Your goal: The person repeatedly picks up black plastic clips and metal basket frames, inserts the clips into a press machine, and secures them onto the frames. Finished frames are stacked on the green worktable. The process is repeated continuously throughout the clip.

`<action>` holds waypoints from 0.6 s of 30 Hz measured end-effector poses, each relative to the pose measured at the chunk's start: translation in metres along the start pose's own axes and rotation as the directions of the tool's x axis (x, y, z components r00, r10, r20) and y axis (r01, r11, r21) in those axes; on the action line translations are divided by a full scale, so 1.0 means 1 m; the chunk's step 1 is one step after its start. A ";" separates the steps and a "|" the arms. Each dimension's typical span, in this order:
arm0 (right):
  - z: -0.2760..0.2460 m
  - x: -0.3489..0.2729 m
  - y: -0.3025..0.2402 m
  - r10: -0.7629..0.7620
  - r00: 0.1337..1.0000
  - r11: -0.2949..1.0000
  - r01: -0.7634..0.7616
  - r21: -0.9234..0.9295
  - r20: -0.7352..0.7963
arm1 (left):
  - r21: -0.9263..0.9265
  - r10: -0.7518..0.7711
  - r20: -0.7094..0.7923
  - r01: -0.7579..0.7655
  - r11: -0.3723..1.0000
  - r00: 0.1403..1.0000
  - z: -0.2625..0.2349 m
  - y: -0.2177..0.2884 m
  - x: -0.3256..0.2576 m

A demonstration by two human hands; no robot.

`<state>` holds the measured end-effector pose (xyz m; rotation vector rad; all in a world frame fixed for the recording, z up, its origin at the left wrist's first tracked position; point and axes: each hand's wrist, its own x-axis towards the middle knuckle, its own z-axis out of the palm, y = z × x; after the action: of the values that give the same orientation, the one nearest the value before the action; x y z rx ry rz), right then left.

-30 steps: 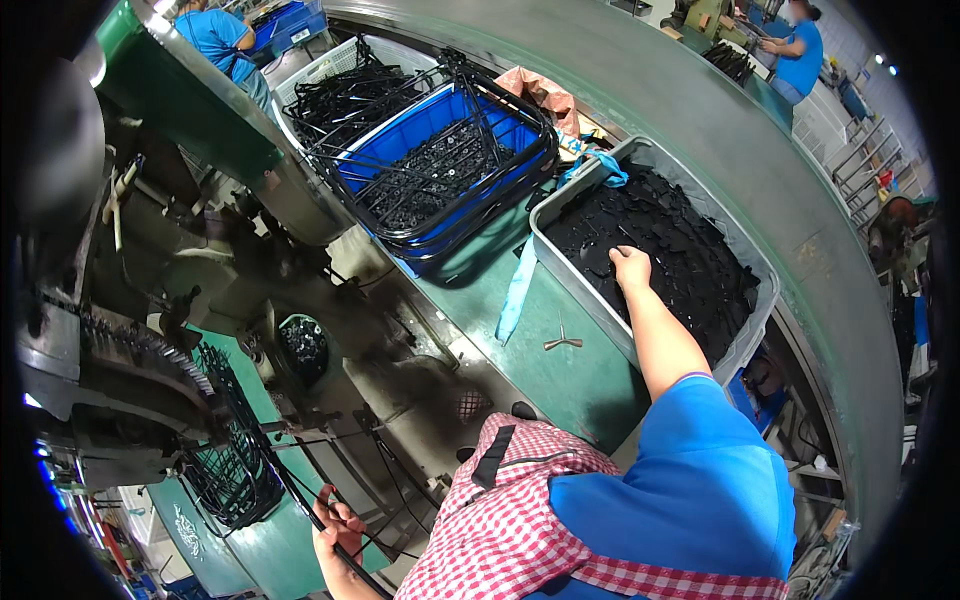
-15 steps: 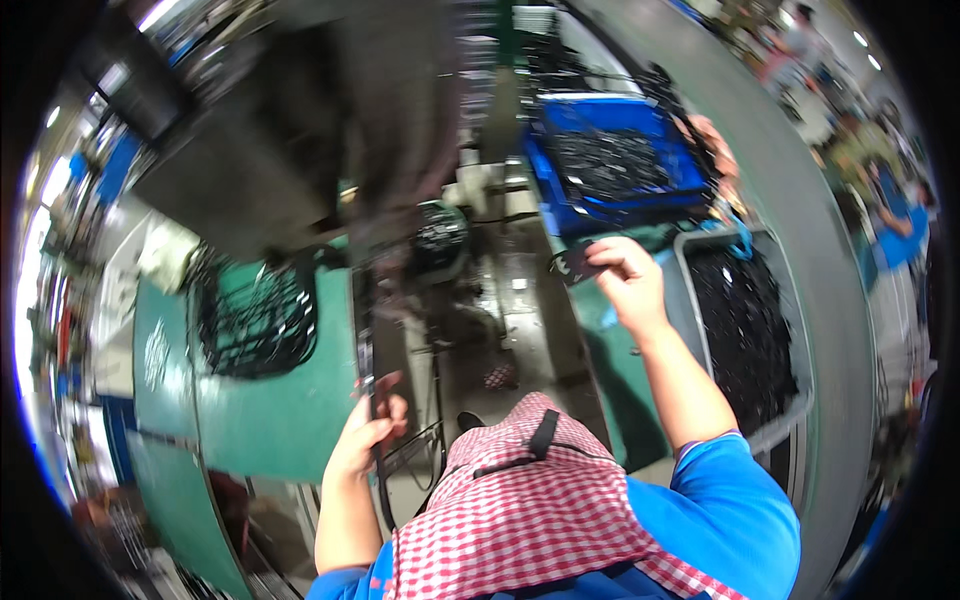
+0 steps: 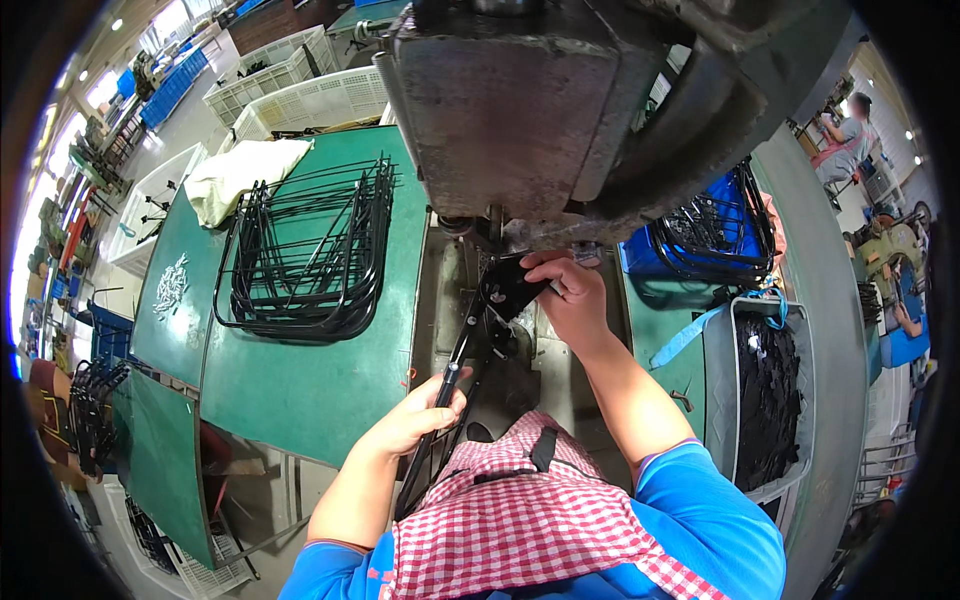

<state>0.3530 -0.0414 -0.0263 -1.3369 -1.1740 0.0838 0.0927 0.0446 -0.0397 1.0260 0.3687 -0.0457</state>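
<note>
My left hand (image 3: 420, 418) is closed round a black metal tube frame (image 3: 458, 352), which slants from near my apron up under the press head. My right hand (image 3: 572, 297) pinches a flat black plate (image 3: 513, 286) by its near right edge. The plate lies against the upper end of the tube frame, just below the worn grey press head (image 3: 510, 120). Whether plate and tube are joined cannot be made out. The lower part of the press behind the tube is partly hidden.
Black wire frames (image 3: 310, 250) are stacked on the green table (image 3: 300, 390) at left, near small silver pins (image 3: 171, 284) and a pale cloth (image 3: 245, 175). At right stand a grey bin (image 3: 805, 440) of black plates and a blue bin (image 3: 640, 255).
My view has swung right. My right hand has brought the plate from beside the right-hand bins to the tube's upper end under the press. The left hand still grips the tube, now tilted.
</note>
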 end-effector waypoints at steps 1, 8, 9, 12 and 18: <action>0.002 0.001 0.005 0.006 1.000 1.000 -0.006 0.014 -0.013 | 0.013 -0.012 0.011 0.012 1.000 1.000 -0.001 0.002 0.001; -0.012 0.002 -0.025 0.472 0.857 0.802 -0.514 0.303 0.207 | 0.021 -0.025 0.042 0.024 0.999 0.999 -0.013 0.001 0.001; -0.012 0.003 -0.022 0.497 0.837 0.756 -0.548 0.357 0.230 | 0.007 -0.027 0.053 0.027 1.000 0.998 -0.014 0.001 0.001; -0.016 0.010 0.006 0.637 0.750 0.757 -0.653 0.042 0.178 | -0.008 -0.023 0.059 0.023 1.000 0.998 -0.014 -0.001 0.004; 0.022 0.028 0.042 0.736 0.668 0.542 -0.679 0.496 0.110 | 0.075 -0.034 0.022 0.032 0.997 0.999 -0.012 0.001 0.004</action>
<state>0.3745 0.0052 -0.0467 -1.2367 -0.3742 0.8532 0.0930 0.0553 -0.0459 1.0922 0.3653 -0.1016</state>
